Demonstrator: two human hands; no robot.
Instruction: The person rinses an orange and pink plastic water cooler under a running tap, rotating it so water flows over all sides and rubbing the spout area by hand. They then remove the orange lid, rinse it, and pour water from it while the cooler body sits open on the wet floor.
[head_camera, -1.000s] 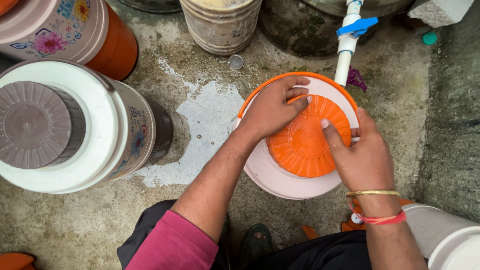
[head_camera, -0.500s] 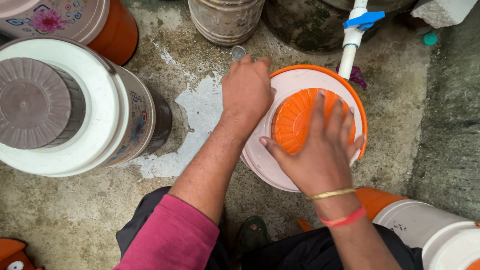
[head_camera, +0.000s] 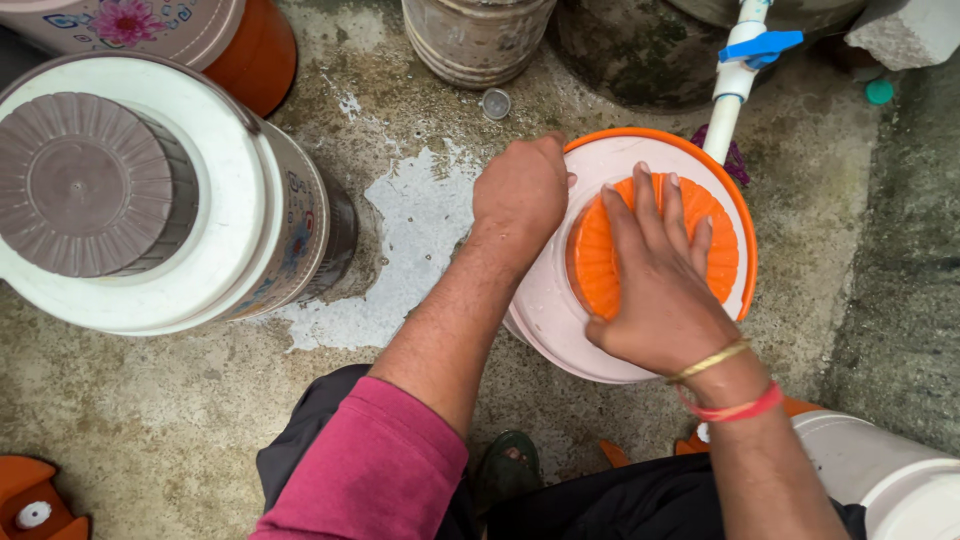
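I take the white jug with the orange rim as my landmark; it sits on the wet concrete floor, right of centre. On top of it is the ribbed orange lid. My right hand lies flat on that lid, fingers spread and stretched forward, palm pressing down. My left hand sits curled on the jug's left upper edge, fingers bent over the rim; I cannot tell how firmly it grips.

Left of the jug, well apart, stands a bigger white jug with a ribbed brown lid and a faint printed picture on its wall, too blurred to make out. Beyond that one, at the top left corner, is another container with a pink flower print above an orange base. Straight behind the landmark jug rises a white pipe with a blue tap handle, its lower end just touching the orange rim. A small round cap lies on the floor behind and left of the jug.
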